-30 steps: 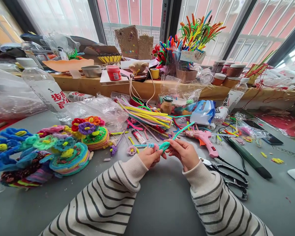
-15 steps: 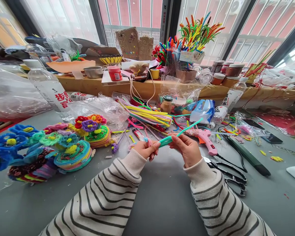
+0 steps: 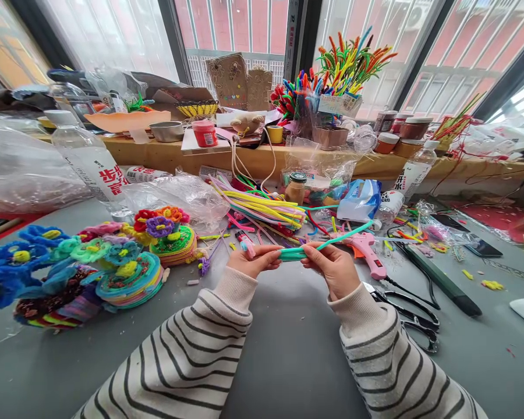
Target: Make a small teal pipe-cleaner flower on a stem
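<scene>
Between my hands stretches a turquoise pipe cleaner [image 3: 291, 254], folded into a few strands, with one long free end pointing up and to the right. My left hand [image 3: 254, 260] is closed on its left end, thumb against fingers. At the other end my right hand [image 3: 328, 265] pinches the folded strands. Something pink and light blue shows above my left fingers; whether that hand holds it I cannot tell. Just beyond my right hand lies a pink glue gun [image 3: 369, 254]. Black-handled scissors [image 3: 413, 311] rest by my right sleeve.
Fuzzy flowers [image 3: 20, 253] and round coiled pieces [image 3: 131, 279] stand at the left. A bundle of pipe cleaners [image 3: 262, 203] lies behind my hands, near a small jar [image 3: 296, 187]. Water bottles [image 3: 91, 157], a blue-white packet [image 3: 358, 198] and a dark green stick-like tool [image 3: 445, 279] are around.
The folded pipe cleaner has swung from slanting to nearly level between my hands. Its free end has tipped lower and farther right. Both hands keep their hold.
</scene>
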A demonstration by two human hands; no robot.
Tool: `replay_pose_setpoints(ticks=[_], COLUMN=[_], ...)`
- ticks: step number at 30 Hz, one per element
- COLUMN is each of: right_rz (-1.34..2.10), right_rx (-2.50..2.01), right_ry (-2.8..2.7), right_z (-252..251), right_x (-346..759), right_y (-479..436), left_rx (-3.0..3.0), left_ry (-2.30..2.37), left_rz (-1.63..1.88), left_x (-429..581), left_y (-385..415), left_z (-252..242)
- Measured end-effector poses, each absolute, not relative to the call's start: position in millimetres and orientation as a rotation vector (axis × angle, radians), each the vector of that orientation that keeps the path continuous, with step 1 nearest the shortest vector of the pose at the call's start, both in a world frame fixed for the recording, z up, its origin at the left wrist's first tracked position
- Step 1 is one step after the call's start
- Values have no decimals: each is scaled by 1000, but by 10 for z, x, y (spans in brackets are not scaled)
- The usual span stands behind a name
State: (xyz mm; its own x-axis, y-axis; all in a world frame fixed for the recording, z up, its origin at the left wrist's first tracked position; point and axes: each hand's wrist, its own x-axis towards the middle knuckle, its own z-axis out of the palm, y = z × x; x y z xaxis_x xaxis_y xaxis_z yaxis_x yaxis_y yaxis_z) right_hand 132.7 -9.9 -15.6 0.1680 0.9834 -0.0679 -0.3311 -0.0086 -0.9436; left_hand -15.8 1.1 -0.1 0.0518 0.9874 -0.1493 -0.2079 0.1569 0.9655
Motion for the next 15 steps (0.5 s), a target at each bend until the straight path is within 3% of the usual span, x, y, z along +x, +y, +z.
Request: replay_pose_setpoints(ticks=[15], right_rz=[1135], right_rx=[-1054], right_ry=[-785], right_z=[-172], right_x=[1328], right_y=[-99], left_rx=[895], left_ry=[1103], left_rz=[1133], left_x=[-171], left_y=[38], left_z=[-7])
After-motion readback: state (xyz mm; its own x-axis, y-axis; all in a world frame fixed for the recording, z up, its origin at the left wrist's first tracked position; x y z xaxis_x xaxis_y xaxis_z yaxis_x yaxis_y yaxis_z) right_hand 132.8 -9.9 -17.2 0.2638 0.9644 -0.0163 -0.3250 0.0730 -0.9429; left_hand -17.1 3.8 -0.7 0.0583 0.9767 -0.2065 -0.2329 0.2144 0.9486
